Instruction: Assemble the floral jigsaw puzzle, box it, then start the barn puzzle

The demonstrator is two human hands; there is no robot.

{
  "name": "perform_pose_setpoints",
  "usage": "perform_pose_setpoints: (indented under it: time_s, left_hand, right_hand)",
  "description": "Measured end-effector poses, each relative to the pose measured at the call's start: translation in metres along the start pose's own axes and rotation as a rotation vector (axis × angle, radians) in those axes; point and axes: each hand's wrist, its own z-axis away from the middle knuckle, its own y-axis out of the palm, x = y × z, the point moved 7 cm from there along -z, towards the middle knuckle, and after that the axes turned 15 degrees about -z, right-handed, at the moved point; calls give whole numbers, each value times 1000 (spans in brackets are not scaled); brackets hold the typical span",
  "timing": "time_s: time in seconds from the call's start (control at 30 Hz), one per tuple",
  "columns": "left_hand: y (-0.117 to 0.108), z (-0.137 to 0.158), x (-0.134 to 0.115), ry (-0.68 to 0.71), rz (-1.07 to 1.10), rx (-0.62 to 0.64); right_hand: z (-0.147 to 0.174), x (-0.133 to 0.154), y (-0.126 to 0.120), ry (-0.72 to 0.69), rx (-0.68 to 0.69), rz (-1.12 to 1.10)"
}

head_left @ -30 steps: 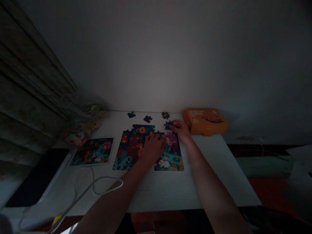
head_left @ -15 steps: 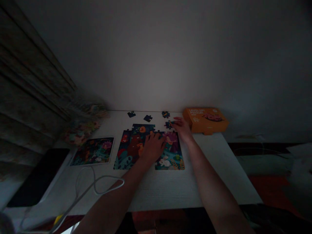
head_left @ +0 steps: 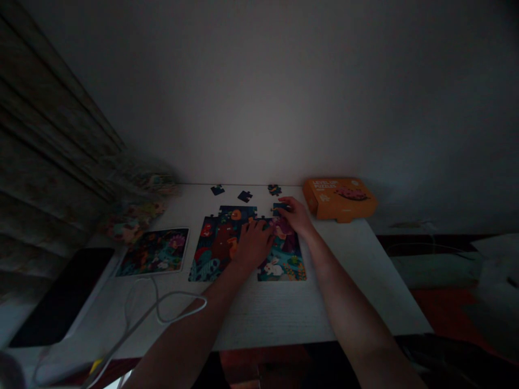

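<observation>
My left hand [head_left: 255,243] lies flat with its fingers spread on a partly joined jigsaw puzzle [head_left: 224,235], which pictures forest animals in dark colours. Just above the puzzle's upper right part, my right hand [head_left: 295,215] pinches a dark blue puzzle piece [head_left: 279,207]; its fingers cover part of the piece. Three loose pieces lie along the back of the table: one dark piece [head_left: 218,189] at the left, another dark piece [head_left: 245,196] in the middle and a patterned piece [head_left: 274,189] behind my right hand.
An orange puzzle box [head_left: 340,199] stands at the back right, near the wall. To the left lie a picture card [head_left: 154,251], a bag of colourful pieces [head_left: 132,219] and a black phone-like slab [head_left: 62,297]. A white cable [head_left: 158,302] loops over the table's front left.
My right hand has moved slightly left and toward the puzzle's top edge with the piece, which now looks turned. My left hand stays on the puzzle.
</observation>
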Motion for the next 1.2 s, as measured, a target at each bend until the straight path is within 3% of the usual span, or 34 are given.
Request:
perform_pose_setpoints:
  time_s: [0.33,0.67,0.93,1.2]
  left_hand:
    - [0,1,0,0,9,8]
    - [0,0,0,6,-4,-5]
    - [-1,1,0,0,14,4]
    - [-1,0,0,-2,-7,0]
  right_hand:
    - [2,0,8,-54,17,162]
    - [1,2,8,-203,40,562]
    - [4,0,-1,-199,126,609]
    - [-1,-5,-8,-164,67,593]
